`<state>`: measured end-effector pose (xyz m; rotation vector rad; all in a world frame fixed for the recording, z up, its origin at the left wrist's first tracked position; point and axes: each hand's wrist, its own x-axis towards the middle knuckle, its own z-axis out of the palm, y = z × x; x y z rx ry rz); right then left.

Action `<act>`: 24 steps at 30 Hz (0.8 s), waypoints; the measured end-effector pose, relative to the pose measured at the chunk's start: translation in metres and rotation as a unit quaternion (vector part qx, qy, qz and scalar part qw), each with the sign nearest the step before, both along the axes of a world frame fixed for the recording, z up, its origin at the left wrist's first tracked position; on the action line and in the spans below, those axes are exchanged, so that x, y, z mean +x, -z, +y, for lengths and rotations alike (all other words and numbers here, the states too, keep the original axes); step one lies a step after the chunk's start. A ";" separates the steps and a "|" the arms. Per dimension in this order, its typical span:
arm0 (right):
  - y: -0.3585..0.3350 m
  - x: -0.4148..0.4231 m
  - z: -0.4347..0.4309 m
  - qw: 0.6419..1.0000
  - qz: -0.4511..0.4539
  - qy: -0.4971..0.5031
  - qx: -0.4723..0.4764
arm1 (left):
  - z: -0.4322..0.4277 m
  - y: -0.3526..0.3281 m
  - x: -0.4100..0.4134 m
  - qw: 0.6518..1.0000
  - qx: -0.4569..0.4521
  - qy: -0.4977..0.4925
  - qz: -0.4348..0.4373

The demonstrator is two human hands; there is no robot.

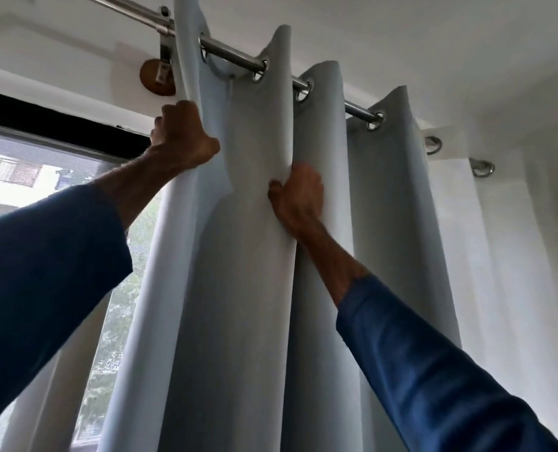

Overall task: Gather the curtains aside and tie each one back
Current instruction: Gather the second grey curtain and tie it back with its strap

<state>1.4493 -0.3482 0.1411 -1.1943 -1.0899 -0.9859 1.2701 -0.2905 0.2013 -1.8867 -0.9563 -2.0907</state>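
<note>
I have my left hand [181, 138] high up, just below the metal rod [232, 53]. Its fingers are curled tight round the leading edge of the grey curtain [248, 256], which hangs by its eyelets in deep folds to the right of the window [16, 177]. My right hand [298, 194] sits a little lower and further right, thumb pressed into the front of a fold and the other fingers tucked behind it, clamped on the cloth. A white sheer curtain [499, 239] hangs beyond, and blue sleeves [434, 370] cover both my forearms.
</note>
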 end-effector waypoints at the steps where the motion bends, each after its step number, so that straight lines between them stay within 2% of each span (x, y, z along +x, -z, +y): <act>1: 0.000 -0.001 -0.001 1.000 -0.009 0.001 -0.001 | -0.001 0.000 -0.002 1.000 0.001 0.002 -0.002; 6: -0.008 -0.014 -0.010 0.999 -0.034 0.001 -0.007 | -0.005 -0.001 -0.010 0.998 0.038 -0.001 -0.058; 8: -0.013 -0.021 -0.014 0.999 -0.047 0.005 -0.013 | -0.004 -0.006 -0.017 0.996 0.068 -0.016 -0.049; 13: -0.018 -0.015 -0.017 0.994 -0.077 0.073 -0.022 | -0.003 -0.020 -0.023 0.997 0.066 0.008 0.027; 16: -0.020 -0.003 -0.023 0.998 -0.033 0.052 -0.015 | -0.008 -0.028 -0.011 0.992 0.071 0.004 0.105; 20: -0.025 0.016 -0.037 0.998 0.011 0.063 -0.006 | -0.025 -0.035 0.025 0.970 0.091 0.093 0.204; 24: -0.027 0.023 -0.048 0.996 0.048 0.074 0.003 | -0.034 -0.033 0.057 0.964 0.117 0.127 0.204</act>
